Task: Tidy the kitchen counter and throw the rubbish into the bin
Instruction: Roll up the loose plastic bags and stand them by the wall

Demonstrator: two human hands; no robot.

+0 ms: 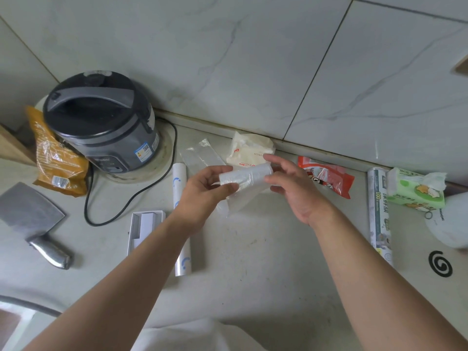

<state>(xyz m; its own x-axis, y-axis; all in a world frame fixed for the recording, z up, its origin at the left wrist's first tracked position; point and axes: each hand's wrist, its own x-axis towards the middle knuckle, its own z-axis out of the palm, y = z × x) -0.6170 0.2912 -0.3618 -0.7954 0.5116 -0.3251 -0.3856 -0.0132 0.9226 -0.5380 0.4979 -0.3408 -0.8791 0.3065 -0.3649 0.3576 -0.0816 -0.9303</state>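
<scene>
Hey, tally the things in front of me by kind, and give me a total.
Rolls: 3 (held plastic roll, white roll, cling film roll)
Packets: 4 (orange packet, clear packet, white packet, red packet)
Rice cooker: 1
Cleaver: 1
Tissue pack: 1
Open box: 1
Black coil: 1
Total: 12
Not counted: the white round item, cut off at the right edge.

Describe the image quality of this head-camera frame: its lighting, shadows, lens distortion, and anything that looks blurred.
Head view: soft, even light, hardly any shadows; wide-angle bending bows the tile joint and the counter's back edge; mild sheen on the cleaver handle; the roll of clear bags in the left hand looks smeared, and the white object at the right edge is blurred.
</scene>
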